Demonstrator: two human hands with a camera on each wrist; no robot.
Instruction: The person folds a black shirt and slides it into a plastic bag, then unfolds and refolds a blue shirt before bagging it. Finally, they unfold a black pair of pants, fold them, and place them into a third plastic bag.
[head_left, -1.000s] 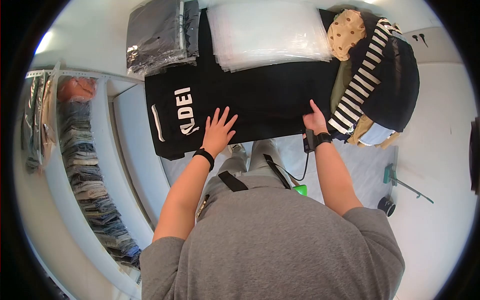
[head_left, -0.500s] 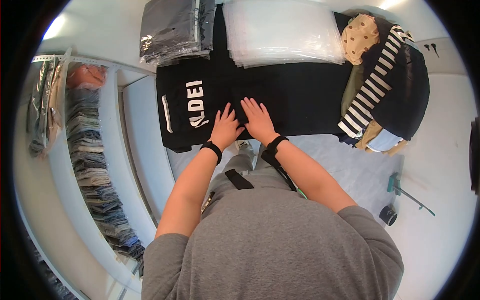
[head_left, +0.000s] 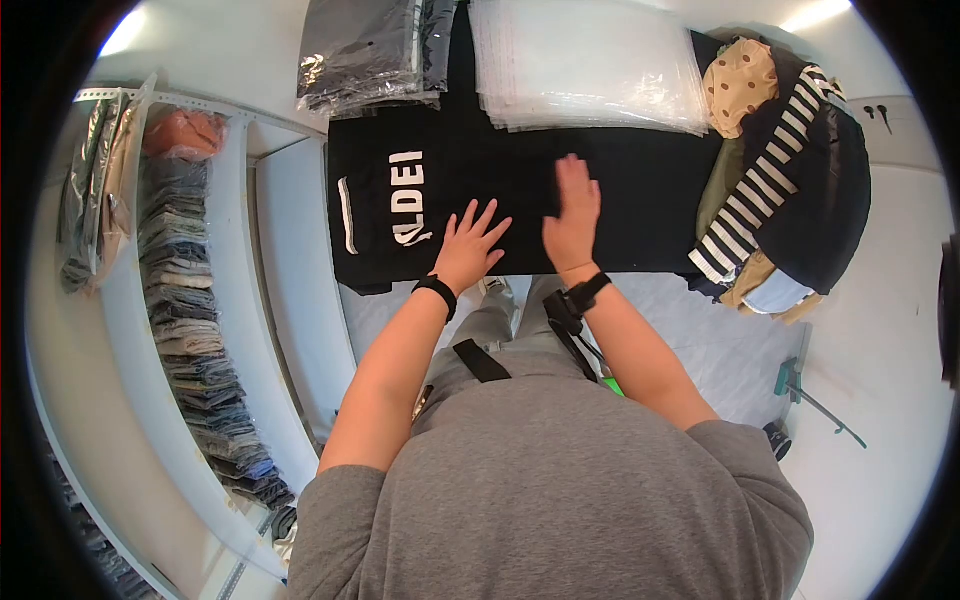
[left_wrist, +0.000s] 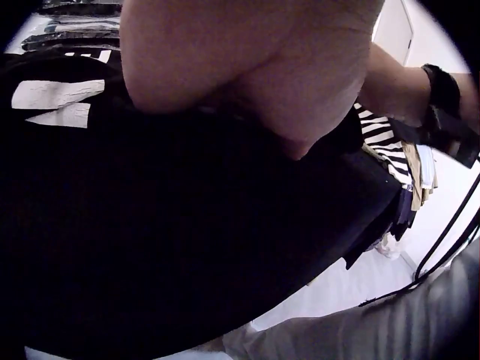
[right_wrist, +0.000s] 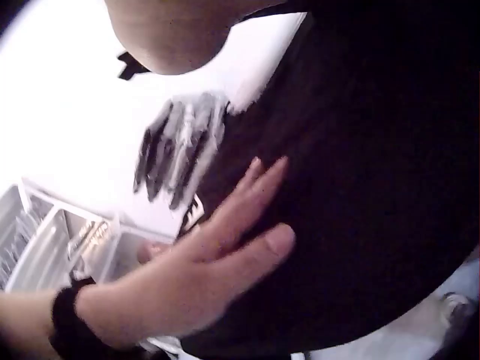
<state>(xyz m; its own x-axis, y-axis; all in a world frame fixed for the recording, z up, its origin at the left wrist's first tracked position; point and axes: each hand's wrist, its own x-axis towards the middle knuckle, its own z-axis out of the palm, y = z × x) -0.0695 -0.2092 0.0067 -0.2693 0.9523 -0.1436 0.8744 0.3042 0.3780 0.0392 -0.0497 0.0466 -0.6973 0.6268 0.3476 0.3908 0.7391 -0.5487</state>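
A black garment with white lettering [head_left: 407,198] lies spread over the table, its printed part at the left. My left hand [head_left: 469,250] rests on the cloth just right of the lettering, fingers spread; the right wrist view also shows this left hand [right_wrist: 187,277] flat on the black fabric [right_wrist: 360,187]. To its right, my right hand [head_left: 574,215] is over the same cloth with straight fingers, slightly blurred; whether it touches cannot be told. Neither hand holds anything. In the left wrist view the left hand [left_wrist: 247,60] hides its own fingers.
Clear plastic bags [head_left: 590,65] lie at the table's back, beside bagged dark garments [head_left: 365,55]. A heap of clothes with a striped piece [head_left: 765,175] is at the right end. Shelves of folded clothes [head_left: 185,310] stand at the left.
My right hand moved from the garment's right part in to beside the left hand, then back out rightward and away from the body. The left hand stays near the lettering.
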